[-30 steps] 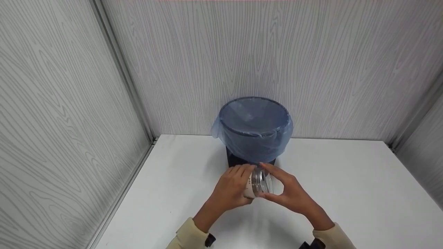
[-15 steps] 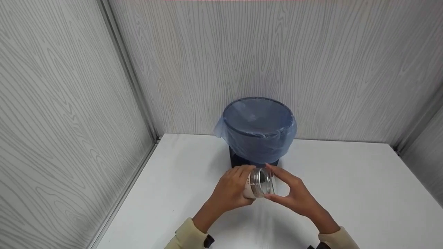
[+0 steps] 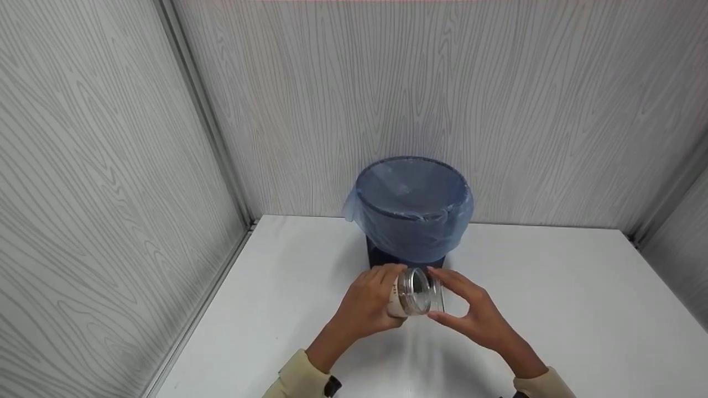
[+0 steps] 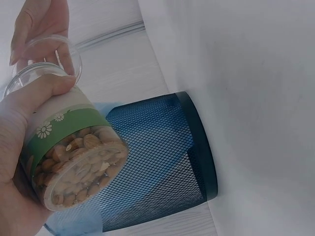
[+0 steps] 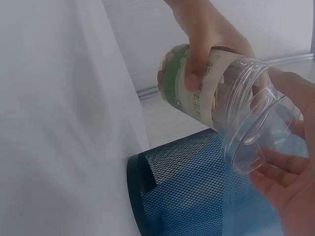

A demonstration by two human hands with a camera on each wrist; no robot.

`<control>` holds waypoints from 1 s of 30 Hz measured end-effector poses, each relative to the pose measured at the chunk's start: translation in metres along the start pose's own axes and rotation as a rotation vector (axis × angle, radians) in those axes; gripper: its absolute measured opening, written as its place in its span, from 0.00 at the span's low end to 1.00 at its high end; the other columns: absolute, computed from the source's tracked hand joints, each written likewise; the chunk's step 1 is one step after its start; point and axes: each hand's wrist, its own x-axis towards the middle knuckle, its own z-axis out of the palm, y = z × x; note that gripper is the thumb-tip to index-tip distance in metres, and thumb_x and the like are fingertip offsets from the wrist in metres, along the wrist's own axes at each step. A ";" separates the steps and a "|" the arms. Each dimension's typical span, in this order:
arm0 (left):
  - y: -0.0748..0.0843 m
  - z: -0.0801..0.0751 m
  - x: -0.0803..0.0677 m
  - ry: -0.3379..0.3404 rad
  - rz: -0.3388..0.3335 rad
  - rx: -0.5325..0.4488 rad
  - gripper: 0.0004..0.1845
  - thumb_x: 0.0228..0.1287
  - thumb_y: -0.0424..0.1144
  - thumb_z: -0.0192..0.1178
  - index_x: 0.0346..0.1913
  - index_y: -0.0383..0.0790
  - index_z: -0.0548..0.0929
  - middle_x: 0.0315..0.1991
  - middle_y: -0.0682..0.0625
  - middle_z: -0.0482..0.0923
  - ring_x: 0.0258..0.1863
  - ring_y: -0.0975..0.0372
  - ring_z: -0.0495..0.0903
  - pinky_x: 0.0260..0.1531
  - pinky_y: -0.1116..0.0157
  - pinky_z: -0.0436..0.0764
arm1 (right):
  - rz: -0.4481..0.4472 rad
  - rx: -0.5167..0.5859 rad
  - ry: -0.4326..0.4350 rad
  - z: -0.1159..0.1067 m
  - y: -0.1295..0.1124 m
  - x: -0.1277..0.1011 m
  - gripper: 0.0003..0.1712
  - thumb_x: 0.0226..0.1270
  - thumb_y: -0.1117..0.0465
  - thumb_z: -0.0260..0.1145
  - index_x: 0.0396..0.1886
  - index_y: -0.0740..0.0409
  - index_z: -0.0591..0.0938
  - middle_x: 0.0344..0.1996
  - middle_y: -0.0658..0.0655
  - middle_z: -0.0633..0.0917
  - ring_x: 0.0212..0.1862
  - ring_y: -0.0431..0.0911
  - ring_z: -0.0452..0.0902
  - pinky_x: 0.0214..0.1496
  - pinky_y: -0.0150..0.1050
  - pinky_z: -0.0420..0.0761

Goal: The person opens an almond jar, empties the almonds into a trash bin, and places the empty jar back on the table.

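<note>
In the head view my left hand (image 3: 365, 301) grips a clear plastic jar (image 3: 402, 298), tipped on its side with its mouth facing right. Almonds (image 4: 78, 182) lie inside toward the jar's base in the left wrist view, below a green and white label (image 4: 69, 123). My right hand (image 3: 473, 312) pinches a clear lid (image 3: 437, 296) by its edge, thumb on one side and fingers on the other. In the right wrist view the lid stands just off the jar's threaded mouth (image 5: 246, 98), overlapping it.
A dark mesh waste bin (image 4: 157, 152) stands on the white table (image 3: 553, 298) just beyond my hands. Its blue liner bag (image 3: 412, 237) folds over the rim. Wood-grain panels (image 3: 310, 110) rise behind and at both sides.
The lid and my right hand have shifted slightly right, widening the gap to the jar's mouth. My left hand holds the jar nearly still. The head view has turned slightly left.
</note>
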 end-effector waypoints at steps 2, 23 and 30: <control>0.000 0.000 0.000 -0.008 -0.005 -0.002 0.51 0.40 0.56 0.81 0.69 0.44 0.69 0.57 0.51 0.78 0.58 0.60 0.78 0.58 0.60 0.79 | 0.003 0.005 0.013 0.000 0.001 -0.002 0.45 0.57 0.59 0.80 0.74 0.50 0.71 0.69 0.50 0.75 0.68 0.46 0.73 0.65 0.38 0.76; -0.002 0.002 -0.004 -0.001 -0.004 -0.018 0.52 0.37 0.54 0.82 0.68 0.45 0.70 0.56 0.52 0.79 0.56 0.60 0.79 0.57 0.60 0.80 | 0.191 0.087 0.029 -0.002 0.020 -0.023 0.39 0.55 0.51 0.80 0.67 0.46 0.75 0.62 0.44 0.79 0.63 0.48 0.77 0.60 0.51 0.80; -0.003 0.004 -0.004 0.003 -0.009 -0.028 0.51 0.37 0.54 0.82 0.68 0.45 0.70 0.56 0.52 0.78 0.56 0.60 0.79 0.57 0.60 0.80 | 0.218 0.096 0.029 0.002 0.025 -0.026 0.41 0.52 0.56 0.82 0.66 0.52 0.74 0.60 0.44 0.79 0.63 0.50 0.78 0.60 0.54 0.79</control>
